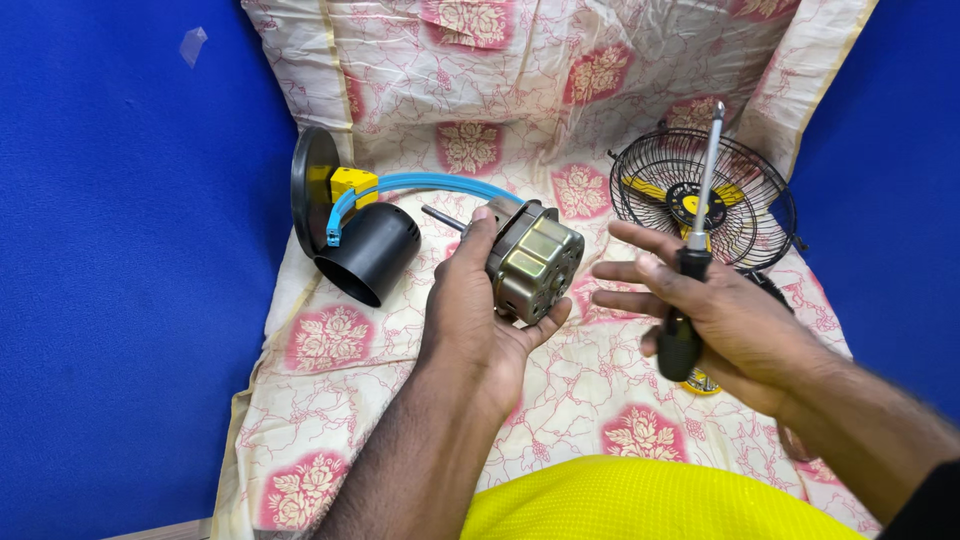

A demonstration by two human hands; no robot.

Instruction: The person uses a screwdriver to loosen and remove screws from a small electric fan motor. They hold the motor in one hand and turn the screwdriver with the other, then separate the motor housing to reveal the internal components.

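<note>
My left hand [478, 312] grips a metal fan motor [535, 261], its shaft [441, 217] pointing up and left. My right hand [708, 315] holds a screwdriver [694, 250] with a black handle, its metal shank pointing upward; the fingers are spread toward the motor, a short gap from it. Both hands hover above a cream cloth with red flower patterns [330, 340].
A black cylindrical motor housing [368, 252] with a round base, a yellow block and a blue cable [430, 184] lies at the left on the cloth. A black wire fan guard [700, 195] with a yellow centre lies at the right. Blue surface surrounds the cloth. Yellow clothing [640, 500] is at the bottom.
</note>
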